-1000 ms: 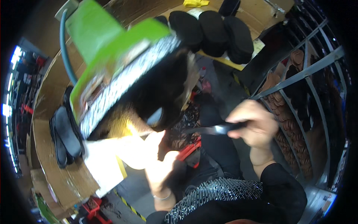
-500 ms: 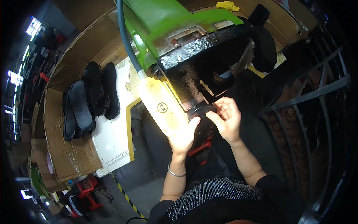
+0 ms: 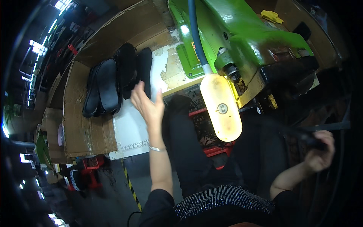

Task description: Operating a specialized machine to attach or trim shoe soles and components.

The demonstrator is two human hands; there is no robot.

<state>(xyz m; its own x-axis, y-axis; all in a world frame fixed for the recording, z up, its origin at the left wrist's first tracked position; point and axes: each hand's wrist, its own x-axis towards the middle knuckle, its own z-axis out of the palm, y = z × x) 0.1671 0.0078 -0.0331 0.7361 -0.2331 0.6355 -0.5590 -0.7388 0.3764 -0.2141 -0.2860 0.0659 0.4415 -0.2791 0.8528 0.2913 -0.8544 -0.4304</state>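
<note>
My left hand [image 3: 149, 108] is stretched over the white tabletop with its fingers apart and nothing in it. Its fingertips come close to the black shoe soles [image 3: 144, 62] that stand on the left of the table; whether they touch is hard to see. Out at the far right, my right hand [image 3: 321, 154] is closed on one end of a black shoe sole [image 3: 312, 140], smeared by motion. In the middle stands a green machine [image 3: 261, 28] with a lit, oval yellowish lamp [image 3: 221, 119] on a grey-blue flexible neck.
Cardboard walls [image 3: 85, 130] surround the white table [image 3: 130, 130] on its left and back. A yellow cloth [image 3: 271, 16] lies behind the machine. Below the lamp is a red frame [image 3: 219, 151]. Metal rack bars [image 3: 332, 126] stand at the right.
My hands have parted from the black sole at the machine. The left has gone left toward the soles on the table; the right has swung far right with the sole. The view has shifted left.
</note>
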